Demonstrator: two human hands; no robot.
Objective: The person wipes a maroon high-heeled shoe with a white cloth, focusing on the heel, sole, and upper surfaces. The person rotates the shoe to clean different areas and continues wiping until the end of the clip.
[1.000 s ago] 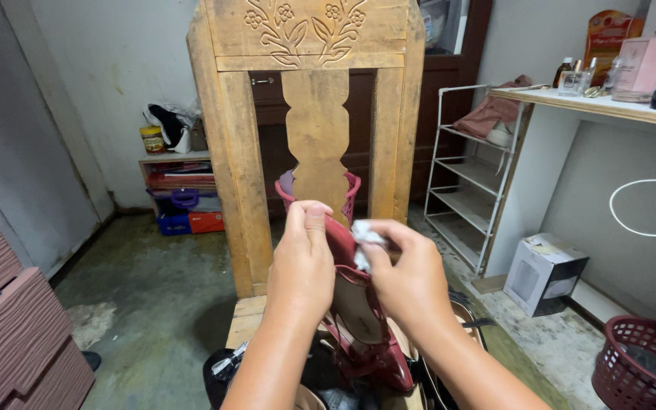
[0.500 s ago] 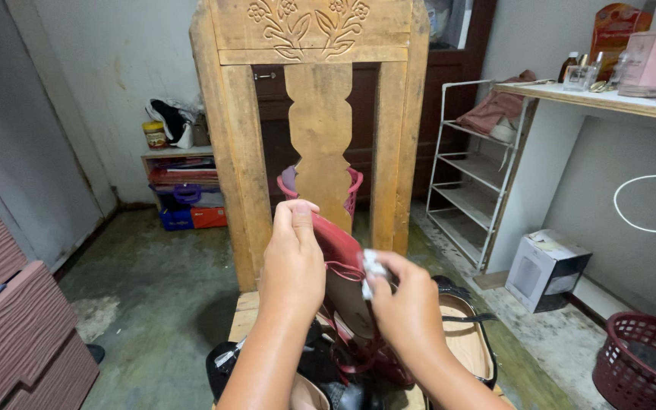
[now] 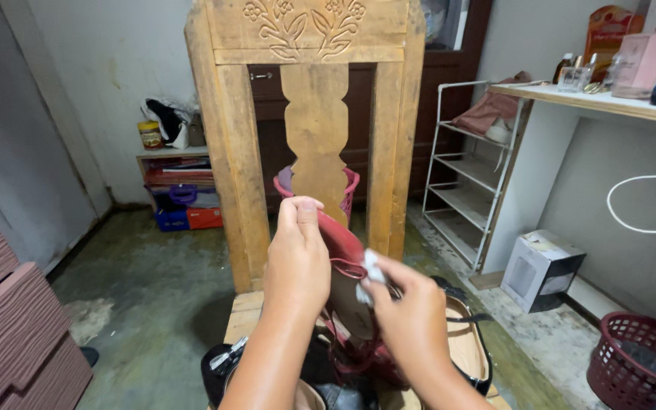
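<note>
My left hand [image 3: 298, 262] grips the upper end of a dark red shoe [image 3: 343, 247] and holds it upright over a wooden chair seat [image 3: 241, 315]. Just right of it, my right hand [image 3: 411, 319] pinches a small white cloth [image 3: 370, 275] against the shoe's inner side. Below the hands, other shoes lie on the seat: a black one with a buckle [image 3: 222, 364] and a tan one with black straps [image 3: 468, 345]. The lower part of the red shoe is hidden behind my hands.
The carved wooden chair back [image 3: 316, 91] rises straight ahead, with a pink basket [image 3: 347, 190] behind it. A white metal rack [image 3: 472, 190] and a shelf with bottles [image 3: 601, 95] stand at the right. A cardboard box [image 3: 540, 269] and a maroon basket [image 3: 635, 357] sit on the floor.
My right hand with the white cloth has slid down and to the right along the shoe. My left hand has kept its hold on the shoe's top.
</note>
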